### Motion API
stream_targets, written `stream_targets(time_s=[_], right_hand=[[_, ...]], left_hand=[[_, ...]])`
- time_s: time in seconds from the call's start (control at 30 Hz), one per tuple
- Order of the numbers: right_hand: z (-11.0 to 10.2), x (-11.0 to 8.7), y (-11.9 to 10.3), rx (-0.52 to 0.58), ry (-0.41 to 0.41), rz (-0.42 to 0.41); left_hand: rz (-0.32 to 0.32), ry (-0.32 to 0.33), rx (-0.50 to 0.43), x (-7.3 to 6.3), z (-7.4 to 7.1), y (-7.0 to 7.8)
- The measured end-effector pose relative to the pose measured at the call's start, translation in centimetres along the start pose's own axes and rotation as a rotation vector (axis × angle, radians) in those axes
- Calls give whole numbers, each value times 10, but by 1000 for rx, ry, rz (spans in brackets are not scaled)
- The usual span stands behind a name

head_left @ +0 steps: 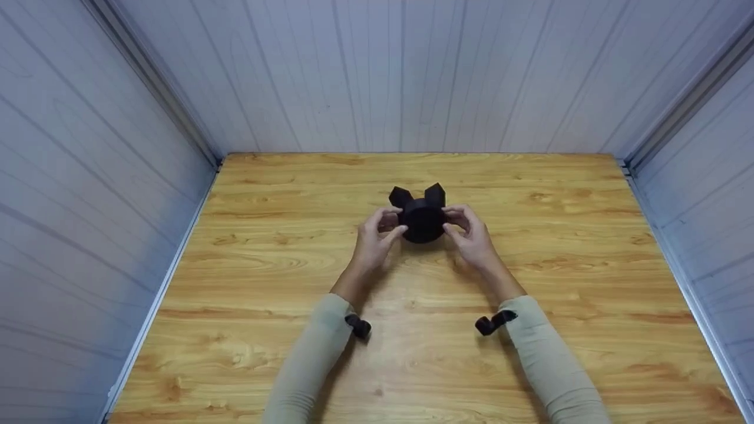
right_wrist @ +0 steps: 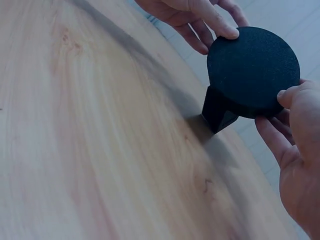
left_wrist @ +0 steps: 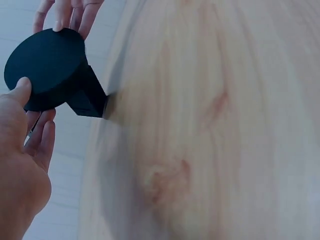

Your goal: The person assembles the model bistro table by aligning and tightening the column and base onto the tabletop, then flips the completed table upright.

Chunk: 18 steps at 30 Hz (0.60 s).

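Observation:
A black round disc with blocky prongs [head_left: 423,221] is between both hands, its flat face turned towards me. Two prongs stick out on its far side in the head view. My left hand [head_left: 373,237] pinches the disc's left rim between thumb and fingers. On the right rim, my right hand [head_left: 471,237] does the same. The flat round face of the disc [left_wrist: 45,65] shows in the left wrist view, with one prong beneath it. In the right wrist view a prong of the disc [right_wrist: 253,72] comes close to the tabletop; whether it touches, I cannot tell.
The wood-grain tabletop [head_left: 294,259] spreads out around the hands. Pale panelled walls stand at the back [head_left: 377,76], the left [head_left: 76,194] and the right [head_left: 707,165]. A small black device sits on the left cuff [head_left: 358,325] and another on the right cuff [head_left: 495,323].

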State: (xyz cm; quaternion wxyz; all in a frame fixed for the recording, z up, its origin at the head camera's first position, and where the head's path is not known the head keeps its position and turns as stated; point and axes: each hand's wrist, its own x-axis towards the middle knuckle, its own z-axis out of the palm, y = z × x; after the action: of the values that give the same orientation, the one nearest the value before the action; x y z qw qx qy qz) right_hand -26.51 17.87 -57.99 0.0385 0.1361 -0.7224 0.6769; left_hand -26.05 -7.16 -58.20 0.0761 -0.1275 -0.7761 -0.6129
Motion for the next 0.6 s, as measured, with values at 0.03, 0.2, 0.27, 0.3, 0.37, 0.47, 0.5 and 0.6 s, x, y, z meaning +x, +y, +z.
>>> stream_targets(time_s=[0.03,0.2,0.27,0.3,0.37,0.47,0.5,0.6], right_hand=[[0,1,-2,6,2,-6],[-1,4,-8,4,1,-22],[-2,4,-9,-11,-1,-35],[-3,4,-9,-17,-6,-45],[-4,5,-9,-39,-17,-61],[-6,5,-11,-69,-42,-65],[-6,5,-12,-75,-49,-60],[-5,6,-12,-96,-65,-33]], left_hand=[[3,-4,0,1,-1,1],[33,-76,11,2,-8,5],[52,-116,39,2,-12,6],[60,-131,60,2,-13,6],[70,-147,92,2,-15,6],[71,-143,112,2,-16,6],[69,-138,112,2,-16,6],[43,-129,90,0,-16,3]])
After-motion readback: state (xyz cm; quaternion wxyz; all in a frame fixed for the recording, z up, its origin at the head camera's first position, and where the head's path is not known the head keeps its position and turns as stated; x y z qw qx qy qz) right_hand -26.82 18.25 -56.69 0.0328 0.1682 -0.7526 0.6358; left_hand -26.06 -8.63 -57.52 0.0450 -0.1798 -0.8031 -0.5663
